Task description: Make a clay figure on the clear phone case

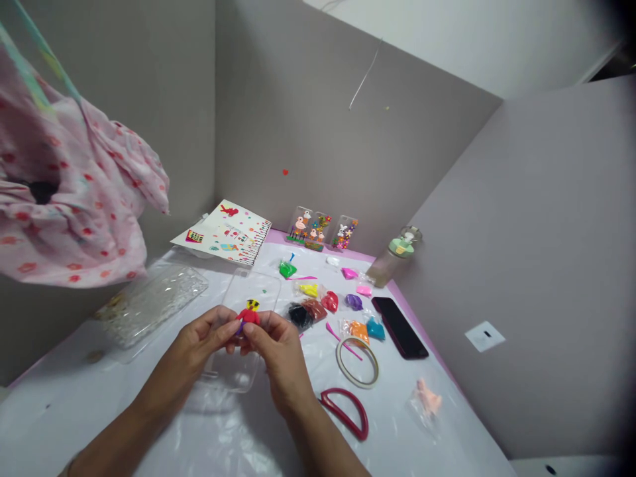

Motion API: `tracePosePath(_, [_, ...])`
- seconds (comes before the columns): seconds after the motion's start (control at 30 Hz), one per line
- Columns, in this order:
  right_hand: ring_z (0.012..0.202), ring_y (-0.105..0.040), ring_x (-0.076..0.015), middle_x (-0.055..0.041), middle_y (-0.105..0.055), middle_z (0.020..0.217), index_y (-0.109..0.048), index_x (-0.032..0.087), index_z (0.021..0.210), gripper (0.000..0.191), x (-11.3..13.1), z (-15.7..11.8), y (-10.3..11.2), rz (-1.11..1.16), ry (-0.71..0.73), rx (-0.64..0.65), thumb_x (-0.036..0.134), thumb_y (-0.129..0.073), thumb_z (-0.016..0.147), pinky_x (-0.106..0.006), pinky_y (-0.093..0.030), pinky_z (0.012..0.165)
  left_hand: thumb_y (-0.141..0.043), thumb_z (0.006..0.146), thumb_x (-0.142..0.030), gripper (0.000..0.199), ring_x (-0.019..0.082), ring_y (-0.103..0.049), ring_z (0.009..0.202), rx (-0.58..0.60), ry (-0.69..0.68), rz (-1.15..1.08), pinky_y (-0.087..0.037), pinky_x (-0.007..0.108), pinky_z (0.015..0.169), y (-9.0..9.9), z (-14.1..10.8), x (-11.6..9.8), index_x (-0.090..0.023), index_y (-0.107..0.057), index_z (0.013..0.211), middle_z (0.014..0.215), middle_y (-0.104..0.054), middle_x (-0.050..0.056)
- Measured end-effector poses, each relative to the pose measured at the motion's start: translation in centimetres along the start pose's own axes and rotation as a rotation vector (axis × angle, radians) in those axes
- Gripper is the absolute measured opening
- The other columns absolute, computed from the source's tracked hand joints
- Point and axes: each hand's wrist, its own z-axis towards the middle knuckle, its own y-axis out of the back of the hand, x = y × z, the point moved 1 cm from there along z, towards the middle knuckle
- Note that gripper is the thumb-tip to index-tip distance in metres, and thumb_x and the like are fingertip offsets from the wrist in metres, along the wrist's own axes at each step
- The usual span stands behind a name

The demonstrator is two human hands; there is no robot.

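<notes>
Between my two hands is a small clay figure (251, 314) with a yellow and black head, a red body and a purple lower part. My left hand (211, 332) pinches it from the left with thumb and fingers. From the other side my right hand (275, 339) grips it too, the thumb on the purple part. A clear phone case (244, 377) lies on the table beneath both hands, partly covered by them. Just right of my hands sit packets of black clay (299, 315) and brown clay (315, 309).
Around the white-covered table (163, 430) are red-handled scissors (354, 424), a tape roll (340, 366), a phone (401, 328), a bottle (390, 262) and several clay packets. Decorated cases (344, 233) lean at the back wall. Pink cloth (89, 199) hangs at left above a clear plastic tray (149, 308).
</notes>
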Motion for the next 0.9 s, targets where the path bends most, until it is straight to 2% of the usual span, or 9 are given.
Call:
tracePosePath(0.1, [0.064, -0.065, -0.0154, -0.0003, -0.075, 0.069, -0.078, 0.018, 0.083, 0.026, 0.1, 0.0, 0.0, 0.006, 0.008, 0.021, 0.041, -0.087, 0.076, -0.028, -0.048, 0.067, -0.076, 0.092, -0.052, 0.031, 0.018, -0.056, 0.077, -0.020, -0.014, -0.011, -0.044, 0.027, 0.076, -0.1, 0.0, -0.2, -0.024, -0.069, 0.080, 0.074, -0.061, -0.004])
tracePosePath(0.23, [0.068, -0.066, -0.0151, 0.0005, -0.077, 0.075, -0.078, 0.019, 0.091, 0.026, 0.4, -0.2, -0.2, 0.023, 0.002, 0.058, 0.031, -0.091, 0.072, -0.028, -0.050, 0.073, -0.075, 0.092, -0.054, 0.032, 0.018, -0.056, 0.078, -0.035, -0.025, -0.037, -0.046, 0.028, 0.077, -0.2, -0.1, -0.5, -0.024, -0.070, 0.080, 0.076, -0.061, -0.003])
tracePosePath(0.4, [0.067, -0.065, -0.0143, 0.0023, -0.074, 0.072, -0.076, 0.019, 0.087, 0.020, 0.4, -0.3, -0.2, 0.014, 0.004, 0.046, 0.026, -0.089, 0.073, -0.028, -0.051, 0.073, -0.080, 0.089, -0.050, 0.028, 0.018, -0.059, 0.079, -0.031, 0.007, -0.061, -0.048, 0.028, 0.078, -0.1, 0.1, -0.2, -0.024, -0.072, 0.085, 0.079, -0.065, -0.002])
tracePosePath(0.47, [0.068, -0.066, -0.0143, 0.0013, -0.075, 0.075, -0.076, 0.018, 0.092, 0.024, 0.3, -0.2, -0.1, 0.019, -0.004, 0.053, 0.028, -0.089, 0.074, -0.028, -0.052, 0.074, -0.082, 0.088, -0.050, 0.028, 0.018, -0.060, 0.080, -0.038, 0.010, -0.082, -0.048, 0.028, 0.078, -0.1, 0.2, -0.1, -0.024, -0.072, 0.085, 0.078, -0.065, -0.003])
tracePosePath(0.57, [0.073, -0.070, -0.0166, -0.0006, -0.076, 0.084, -0.072, 0.019, 0.104, 0.040, -0.1, 0.0, 0.1, 0.010, 0.001, 0.010, 0.031, -0.091, 0.072, -0.029, -0.055, 0.075, -0.079, 0.090, -0.053, 0.030, 0.018, -0.062, 0.081, -0.055, 0.006, -0.134, -0.052, 0.029, 0.082, -0.3, 0.2, -0.1, -0.024, -0.072, 0.086, 0.081, -0.068, -0.002])
tracePosePath(0.63, [0.078, -0.071, -0.0184, -0.0012, -0.076, 0.090, -0.068, 0.021, 0.105, 0.045, -0.3, 0.0, 0.4, -0.065, 0.088, -0.094, 0.032, -0.093, 0.069, -0.031, -0.056, 0.075, -0.077, 0.092, -0.054, 0.031, 0.019, -0.063, 0.086, -0.077, 0.003, -0.166, -0.054, 0.030, 0.087, -0.4, 0.2, -0.2, -0.024, -0.072, 0.087, 0.086, -0.070, -0.001])
tracePosePath(0.73, [0.080, -0.067, -0.0177, 0.0002, -0.070, 0.090, -0.065, 0.022, 0.094, 0.031, -0.3, -0.4, 0.6, -0.353, 0.352, -0.242, 0.028, -0.089, 0.076, -0.030, -0.055, 0.075, -0.080, 0.089, -0.054, 0.031, 0.020, -0.065, 0.092, -0.114, -0.007, -0.203, -0.056, 0.030, 0.090, -0.6, 0.0, -0.3, -0.024, -0.072, 0.088, 0.093, -0.071, 0.000])
tracePosePath(0.83, [0.084, -0.062, -0.0177, 0.0000, -0.064, 0.090, -0.064, 0.023, 0.088, 0.019, -0.4, -1.0, 0.5, -0.658, 0.629, -0.237, 0.019, -0.082, 0.085, -0.028, -0.053, 0.074, -0.082, 0.087, -0.056, 0.034, 0.022, -0.068, 0.099, -0.130, -0.010, -0.229, -0.058, 0.031, 0.088, -0.8, -0.1, -0.3, -0.024, -0.072, 0.089, 0.099, -0.074, 0.002])
tracePosePath(0.9, [0.093, -0.064, -0.0196, -0.0034, -0.064, 0.101, -0.064, 0.023, 0.093, 0.019, -0.6, -1.2, 0.5, -0.783, 0.758, -0.215, 0.015, -0.080, 0.086, -0.028, -0.054, 0.074, -0.082, 0.087, -0.056, 0.034, 0.022, -0.069, 0.099, -0.138, -0.006, -0.239, -0.060, 0.031, 0.087, -0.9, -0.1, -0.3, -0.024, -0.073, 0.091, 0.101, -0.074, 0.002])
